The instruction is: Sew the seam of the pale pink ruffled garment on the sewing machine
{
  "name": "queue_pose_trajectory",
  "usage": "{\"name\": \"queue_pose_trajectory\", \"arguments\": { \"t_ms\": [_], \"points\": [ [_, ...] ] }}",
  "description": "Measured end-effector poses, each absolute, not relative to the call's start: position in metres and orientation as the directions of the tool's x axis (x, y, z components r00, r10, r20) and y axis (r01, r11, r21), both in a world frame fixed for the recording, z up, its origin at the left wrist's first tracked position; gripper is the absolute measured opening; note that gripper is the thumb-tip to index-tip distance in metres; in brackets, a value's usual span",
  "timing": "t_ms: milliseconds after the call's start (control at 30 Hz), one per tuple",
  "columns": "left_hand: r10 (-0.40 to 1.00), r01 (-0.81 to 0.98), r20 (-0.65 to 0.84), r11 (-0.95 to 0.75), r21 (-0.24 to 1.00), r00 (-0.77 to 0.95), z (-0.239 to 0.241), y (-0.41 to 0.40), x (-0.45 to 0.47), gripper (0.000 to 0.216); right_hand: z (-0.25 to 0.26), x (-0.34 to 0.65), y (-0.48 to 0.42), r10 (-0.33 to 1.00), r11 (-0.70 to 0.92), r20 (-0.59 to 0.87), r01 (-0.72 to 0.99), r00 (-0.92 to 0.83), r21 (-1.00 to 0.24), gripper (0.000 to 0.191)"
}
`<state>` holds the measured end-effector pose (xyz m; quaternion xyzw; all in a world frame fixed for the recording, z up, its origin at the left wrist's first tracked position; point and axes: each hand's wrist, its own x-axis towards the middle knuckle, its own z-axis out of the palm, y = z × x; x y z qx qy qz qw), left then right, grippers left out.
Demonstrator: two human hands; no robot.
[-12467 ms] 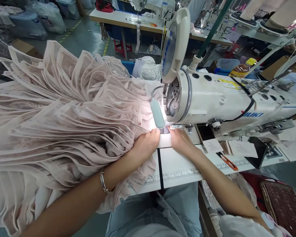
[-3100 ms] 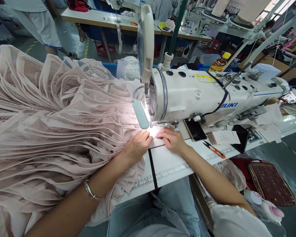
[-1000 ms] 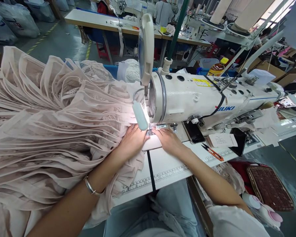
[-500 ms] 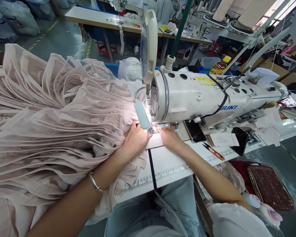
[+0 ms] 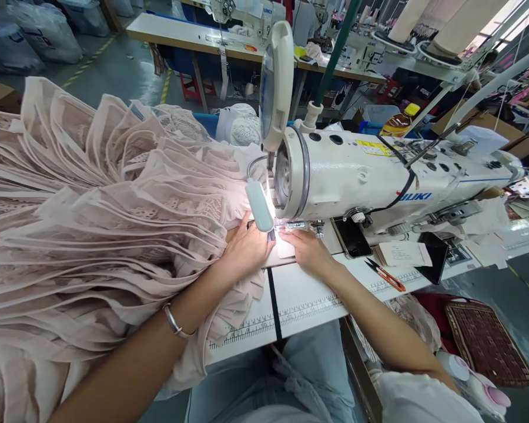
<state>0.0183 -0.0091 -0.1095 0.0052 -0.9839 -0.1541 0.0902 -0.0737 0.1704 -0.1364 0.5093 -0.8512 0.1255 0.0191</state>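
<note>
A large heap of pale pink pleated sheer fabric (image 5: 92,235) is spread over the left of the white tabletop (image 5: 308,299). Its near edge is drawn up to the needle of a white industrial sewing machine (image 5: 357,176). The left hand (image 5: 245,249) is laid open and flat on that edge, with the fingers pressed down just beside the needle. The right hand (image 5: 307,249) is likewise open, its fingertips pressed on a small pale cloth piece (image 5: 285,251) on the machine bed. Nothing is gripped by either. The spot is lit by a small white lamp (image 5: 260,205).

Behind the heap, a blue bin (image 5: 207,122) is seen, with white lace cloth (image 5: 240,124) apparently piled in it. A yellow-capped bottle (image 5: 399,120) of amber liquid stands beyond the machine. Clear plastic sacks (image 5: 13,44) with pale contents lie on the floor at far left.

"JUKI" is printed in blue on the machine's arm, and a yellow label (image 5: 374,148), too small to be read, is stuck on top. A ruler scale is printed along the tabletop's front. Orange-handled thread snips (image 5: 385,276) and a stack of paper slips (image 5: 401,254) lie to the right, near a black phone (image 5: 352,238).
</note>
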Motion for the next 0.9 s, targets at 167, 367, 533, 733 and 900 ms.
{"name": "queue_pose_trajectory", "arguments": {
  "t_ms": [167, 367, 533, 733, 900],
  "points": [
    [-0.055, -0.008, 0.143, 0.951, 0.309, -0.988, -0.109, -0.008, 0.018, 0.02, -0.128, -0.07, 0.17, -0.857, 0.49, 0.065, -0.847, -0.512, -0.206, 0.06],
    [-0.038, 0.01, 0.154, 0.955, 0.297, -0.987, -0.112, -0.009, 0.017, 0.018, -0.118, -0.066, 0.164, -0.815, 0.577, -0.069, -0.797, -0.575, -0.177, 0.064],
    [-0.021, 0.039, 0.195, 0.954, 0.297, -0.981, -0.114, -0.009, 0.017, 0.018, -0.113, -0.065, 0.159, -0.803, 0.596, -0.135, -0.789, -0.58, -0.152, 0.063],
    [-0.027, 0.041, 0.203, 0.946, 0.322, -0.979, -0.119, -0.015, 0.015, 0.021, -0.114, -0.065, 0.161, -0.787, 0.617, -0.15, -0.77, -0.598, -0.164, 0.063],
    [-0.002, 0.076, 0.208, 0.927, 0.368, -0.978, -0.125, -0.022, 0.012, 0.028, -0.118, -0.066, 0.163, -0.786, 0.618, -0.129, -0.759, -0.605, -0.205, 0.061]
  ]
}}
